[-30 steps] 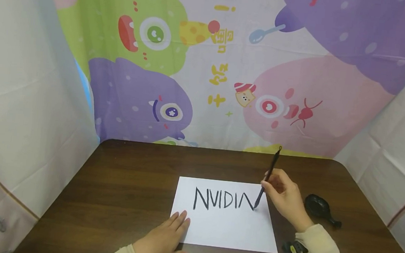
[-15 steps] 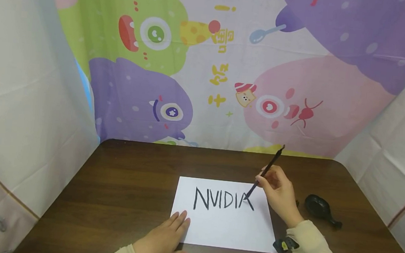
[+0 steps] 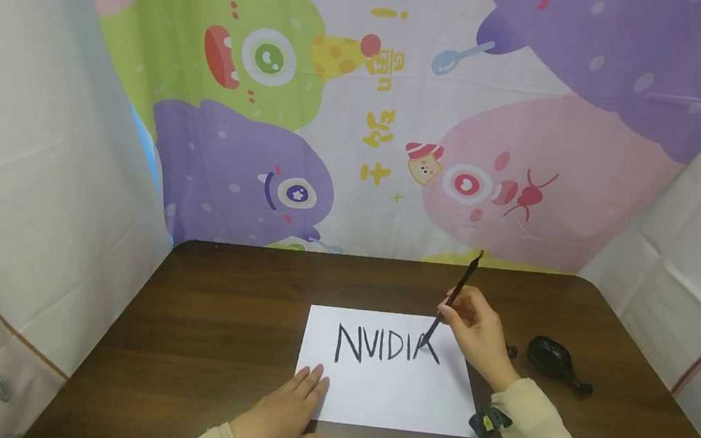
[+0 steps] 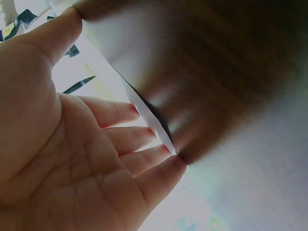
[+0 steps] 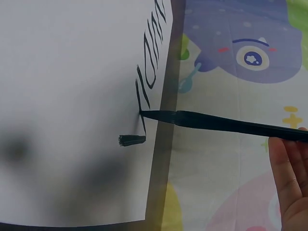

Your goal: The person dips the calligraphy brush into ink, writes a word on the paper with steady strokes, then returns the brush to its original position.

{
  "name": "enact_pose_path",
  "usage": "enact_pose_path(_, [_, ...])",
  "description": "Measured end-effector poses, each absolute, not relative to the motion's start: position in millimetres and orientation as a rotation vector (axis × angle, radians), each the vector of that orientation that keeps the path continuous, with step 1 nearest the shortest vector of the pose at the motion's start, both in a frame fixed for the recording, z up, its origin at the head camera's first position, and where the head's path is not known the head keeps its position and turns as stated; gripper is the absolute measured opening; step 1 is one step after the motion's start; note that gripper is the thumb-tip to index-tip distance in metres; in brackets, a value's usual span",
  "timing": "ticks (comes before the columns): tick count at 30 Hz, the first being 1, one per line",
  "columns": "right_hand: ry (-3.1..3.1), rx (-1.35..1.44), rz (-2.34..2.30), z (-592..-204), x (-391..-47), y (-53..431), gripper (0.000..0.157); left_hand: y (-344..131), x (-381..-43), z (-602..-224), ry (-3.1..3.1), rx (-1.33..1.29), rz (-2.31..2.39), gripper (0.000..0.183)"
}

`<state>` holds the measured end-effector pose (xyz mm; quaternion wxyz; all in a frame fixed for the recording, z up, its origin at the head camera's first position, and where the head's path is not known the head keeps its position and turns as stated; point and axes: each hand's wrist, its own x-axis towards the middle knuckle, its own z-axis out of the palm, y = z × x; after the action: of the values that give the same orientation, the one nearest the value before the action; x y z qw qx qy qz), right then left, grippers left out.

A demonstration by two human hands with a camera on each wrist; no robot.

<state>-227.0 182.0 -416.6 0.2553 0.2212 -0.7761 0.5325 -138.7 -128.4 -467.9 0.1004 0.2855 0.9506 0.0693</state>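
Note:
A slim black writing brush (image 3: pixel 460 288) is pinched in my right hand (image 3: pixel 481 335), over the right part of a white paper sheet (image 3: pixel 391 403). Its dark tip meets the last letter of the black lettering "NVIDIA" (image 3: pixel 386 347); in the right wrist view the brush tip (image 5: pixel 151 114) touches an inked stroke. My left hand (image 3: pixel 283 411) lies flat with fingers extended, fingertips on the sheet's lower left edge and thumb on the table. In the left wrist view, the left palm (image 4: pixel 86 159) and fingers show along the paper's edge.
A black dish with a narrow stem (image 3: pixel 550 358) sits on the brown table (image 3: pixel 210 318), right of my right hand. A small dark object (image 3: pixel 511 351) is partly hidden behind that hand. Patterned cloth (image 3: pixel 375 228) hangs behind the table; pale cloth hangs at both sides.
My right hand has moved left, bringing the brush tip from the foot of the last letter's right stroke up and left to its middle. My left hand and the paper stay put.

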Motion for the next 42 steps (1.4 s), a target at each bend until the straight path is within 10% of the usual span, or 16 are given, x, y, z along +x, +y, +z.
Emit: enact_pose_path(42, [-2.202,0.582,1.244,-442,-245,205,0.028,-128,-138,-463,2.798,0.84,0.188,0.089])
